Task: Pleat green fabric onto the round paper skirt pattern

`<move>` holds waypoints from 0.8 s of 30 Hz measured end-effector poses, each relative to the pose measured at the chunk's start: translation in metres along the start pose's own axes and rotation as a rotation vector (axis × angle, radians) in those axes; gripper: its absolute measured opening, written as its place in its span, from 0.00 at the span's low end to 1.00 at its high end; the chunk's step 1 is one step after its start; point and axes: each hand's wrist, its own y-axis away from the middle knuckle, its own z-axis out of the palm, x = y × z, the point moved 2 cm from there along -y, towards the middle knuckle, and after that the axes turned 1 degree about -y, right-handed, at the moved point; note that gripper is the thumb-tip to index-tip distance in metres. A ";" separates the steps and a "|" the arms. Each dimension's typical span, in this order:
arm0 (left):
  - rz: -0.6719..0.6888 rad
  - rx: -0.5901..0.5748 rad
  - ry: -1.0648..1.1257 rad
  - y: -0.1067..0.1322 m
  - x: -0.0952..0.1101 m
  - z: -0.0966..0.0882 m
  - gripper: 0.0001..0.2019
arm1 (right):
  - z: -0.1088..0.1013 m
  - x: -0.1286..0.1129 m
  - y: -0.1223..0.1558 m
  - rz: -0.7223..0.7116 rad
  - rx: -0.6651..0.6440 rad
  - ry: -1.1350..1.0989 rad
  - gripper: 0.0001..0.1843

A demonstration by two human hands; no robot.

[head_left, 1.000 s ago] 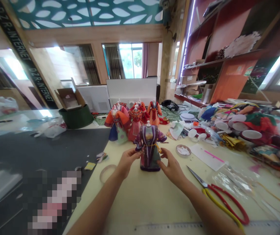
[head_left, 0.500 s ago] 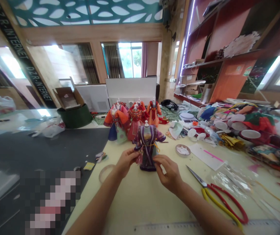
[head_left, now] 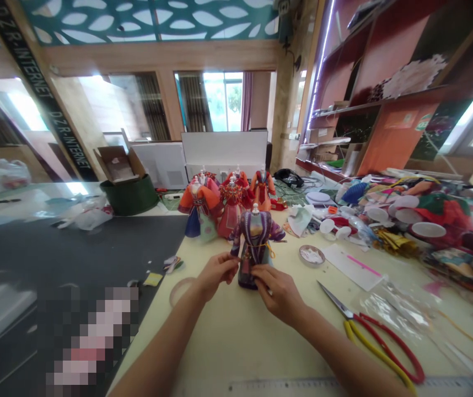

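Observation:
A miniature purple robe (head_left: pixel 257 231) with patterned bands and a yellow cord tied at the waist stands upright on a small dress form with a white knob on top. My left hand (head_left: pixel 219 273) pinches at the robe's left side, just below the sleeve; its fingertips are too small to show exactly what lies between them. My right hand (head_left: pixel 280 289) lies across the lower front of the skirt, its fingers closed on the cloth. Between the two hands hangs a small pinkish piece (head_left: pixel 246 266) against the skirt. The right fingers hide part of the hem.
Behind the robe stand several red and orange miniature dresses (head_left: pixel 199 204). To the right lie a small round dish (head_left: pixel 311 255) of white bits, scissors (head_left: pixel 379 336) with red and yellow handles, and a heap of fabric scraps (head_left: pixel 422 209). A clear ruler (head_left: pixel 286 384) runs along the front.
My right hand has moved left from the skirt's right edge onto its front. The pinkish piece has shifted from beside the skirt to its front. The view has swung slightly.

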 end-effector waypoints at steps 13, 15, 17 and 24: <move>0.080 0.338 0.119 -0.002 0.001 -0.010 0.16 | -0.003 0.006 0.017 0.189 -0.006 -0.277 0.10; 0.060 0.304 0.169 -0.004 0.004 -0.007 0.17 | -0.004 0.006 0.018 0.243 0.044 -0.331 0.08; 0.047 0.271 0.214 -0.005 0.008 -0.005 0.16 | -0.009 0.010 0.017 0.332 0.131 -0.376 0.06; 0.026 0.225 0.322 -0.012 0.017 -0.004 0.14 | -0.033 0.044 -0.002 0.753 0.474 -0.628 0.14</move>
